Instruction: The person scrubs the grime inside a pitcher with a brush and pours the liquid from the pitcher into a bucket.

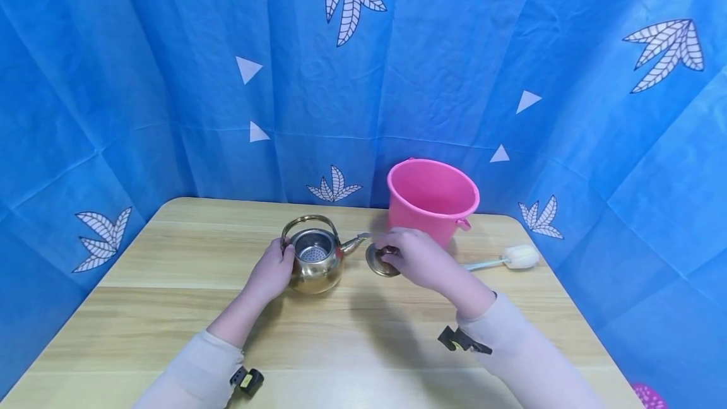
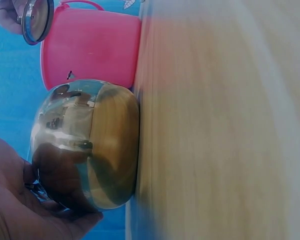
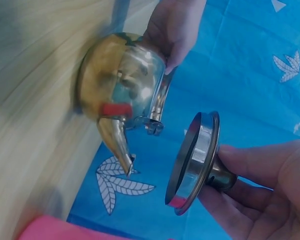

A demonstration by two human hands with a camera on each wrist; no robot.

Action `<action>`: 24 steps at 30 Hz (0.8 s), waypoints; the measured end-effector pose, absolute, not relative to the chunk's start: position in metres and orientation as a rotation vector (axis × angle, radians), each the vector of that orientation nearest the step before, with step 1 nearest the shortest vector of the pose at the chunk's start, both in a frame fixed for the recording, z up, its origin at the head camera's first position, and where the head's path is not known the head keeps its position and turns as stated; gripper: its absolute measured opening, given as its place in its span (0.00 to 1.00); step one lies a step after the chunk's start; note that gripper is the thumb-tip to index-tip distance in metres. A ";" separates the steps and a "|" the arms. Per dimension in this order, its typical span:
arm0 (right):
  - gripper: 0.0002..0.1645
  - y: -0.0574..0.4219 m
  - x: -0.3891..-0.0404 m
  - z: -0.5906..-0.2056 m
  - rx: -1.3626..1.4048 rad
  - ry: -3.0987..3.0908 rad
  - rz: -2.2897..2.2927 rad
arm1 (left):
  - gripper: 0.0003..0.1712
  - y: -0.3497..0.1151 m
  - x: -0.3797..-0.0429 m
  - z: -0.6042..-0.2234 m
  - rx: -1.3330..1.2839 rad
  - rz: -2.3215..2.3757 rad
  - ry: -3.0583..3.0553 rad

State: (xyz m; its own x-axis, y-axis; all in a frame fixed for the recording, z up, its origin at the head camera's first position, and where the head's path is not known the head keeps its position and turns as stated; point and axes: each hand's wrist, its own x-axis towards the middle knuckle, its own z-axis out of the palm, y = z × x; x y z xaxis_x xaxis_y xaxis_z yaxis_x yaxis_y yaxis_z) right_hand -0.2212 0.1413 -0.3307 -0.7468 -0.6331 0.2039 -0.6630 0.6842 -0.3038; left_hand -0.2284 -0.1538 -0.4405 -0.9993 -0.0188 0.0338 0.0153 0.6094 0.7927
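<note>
A shiny gold teapot (image 1: pixel 315 278) stands on the wooden table with its top uncovered and a perforated strainer (image 1: pixel 314 254) inside. My left hand (image 1: pixel 275 270) grips the teapot's left side near the base of its arched handle (image 1: pixel 309 218). The spout (image 1: pixel 354 243) points right. In the head view my right hand (image 1: pixel 417 257) holds the teapot lid (image 1: pixel 379 262) in the air, right of the spout. Seen from the right wrist, thumb and fingers pinch the knob (image 3: pixel 223 179) of the lid, whose rim faces the teapot.
Behind my right hand a pink bucket (image 1: pixel 400 204) stands near the table's back edge. To its right lies a brush with a white head (image 1: pixel 520 257) and a pale handle, partly hidden. A blue patterned curtain (image 1: pixel 324 93) surrounds the table (image 1: pixel 187 257).
</note>
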 end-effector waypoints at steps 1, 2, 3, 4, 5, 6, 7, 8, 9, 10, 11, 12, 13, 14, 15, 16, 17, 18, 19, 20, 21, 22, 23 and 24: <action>0.09 0.143 -0.220 -0.330 1.078 -2.810 0.556 | 0.32 -0.154 -0.229 -0.441 0.003 -1.371 -2.783; 0.10 0.144 -0.220 -0.330 1.072 -2.814 0.556 | 0.32 -0.154 -0.229 -0.441 0.004 -1.370 -2.783; 0.10 0.145 -0.219 -0.330 1.064 -2.821 0.557 | 0.32 -0.154 -0.229 -0.441 0.005 -1.372 -2.781; 0.11 0.146 -0.219 -0.330 1.060 -2.826 0.555 | 0.32 -0.154 -0.229 -0.441 0.007 -1.374 -2.782; 0.11 0.148 -0.219 -0.331 1.058 -2.831 0.555 | 0.33 -0.154 -0.229 -0.441 0.008 -1.377 -2.782; 0.11 0.149 -0.218 -0.331 1.053 -2.833 0.552 | 0.33 -0.154 -0.229 -0.441 0.010 -1.381 -2.782; 0.12 0.150 -0.218 -0.331 1.048 -2.837 0.553 | 0.33 -0.154 -0.229 -0.441 0.013 -1.385 -2.782; 0.12 0.152 -0.218 -0.332 1.043 -2.842 0.552 | 0.33 -0.154 -0.229 -0.441 0.015 -1.390 -2.782; 0.13 0.153 -0.218 -0.332 1.036 -2.848 0.553 | 0.33 -0.153 -0.229 -0.440 0.017 -1.393 -2.782; 0.12 0.154 -0.218 -0.333 1.032 -2.852 0.548 | 0.33 -0.153 -0.229 -0.440 0.018 -1.393 -2.783; 0.12 0.155 -0.217 -0.333 1.029 -2.857 0.546 | 0.33 -0.153 -0.229 -0.440 0.019 -1.396 -2.783; 0.12 0.156 -0.217 -0.334 1.025 -2.861 0.545 | 0.33 -0.153 -0.229 -0.439 0.019 -1.395 -2.785; 0.12 0.158 -0.217 -0.334 1.021 -2.865 0.542 | 0.33 -0.153 -0.229 -0.439 0.020 -1.396 -2.786; 0.12 0.159 -0.217 -0.334 1.019 -2.867 0.537 | 0.33 -0.153 -0.229 -0.439 0.020 -1.395 -2.787; 0.13 0.160 -0.216 -0.335 1.017 -2.865 0.535 | 0.33 -0.153 -0.228 -0.439 0.020 -1.396 -2.788; 0.13 0.162 -0.216 -0.335 1.017 -2.865 0.535 | 0.33 -0.153 -0.228 -0.439 0.020 -1.396 -2.789; 0.13 0.163 -0.216 -0.335 1.021 -2.861 0.531 | 0.33 -0.153 -0.228 -0.439 0.021 -1.398 -2.788; 0.13 0.164 -0.216 -0.335 1.020 -2.863 0.533 | 0.33 -0.153 -0.228 -0.439 0.020 -1.396 -2.789; 0.13 0.166 -0.216 -0.336 1.021 -2.865 0.528 | 0.33 -0.153 -0.228 -0.439 0.021 -1.397 -2.787; 0.13 0.167 -0.216 -0.336 1.020 -2.871 0.528 | 0.33 -0.153 -0.229 -0.440 0.020 -1.396 -2.787; 0.13 0.169 -0.216 -0.336 1.022 -2.875 0.526 | 0.33 -0.153 -0.229 -0.440 0.021 -1.395 -2.785; 0.12 0.171 -0.216 -0.337 1.022 -2.882 0.523 | 0.33 -0.154 -0.229 -0.440 0.020 -1.393 -2.785; 0.12 0.172 -0.216 -0.337 1.024 -2.886 0.521 | 0.33 -0.153 -0.229 -0.440 0.021 -1.392 -2.785; 0.12 0.173 -0.216 -0.338 1.021 -2.892 0.524 | 0.33 -0.154 -0.229 -0.440 0.021 -1.391 -2.784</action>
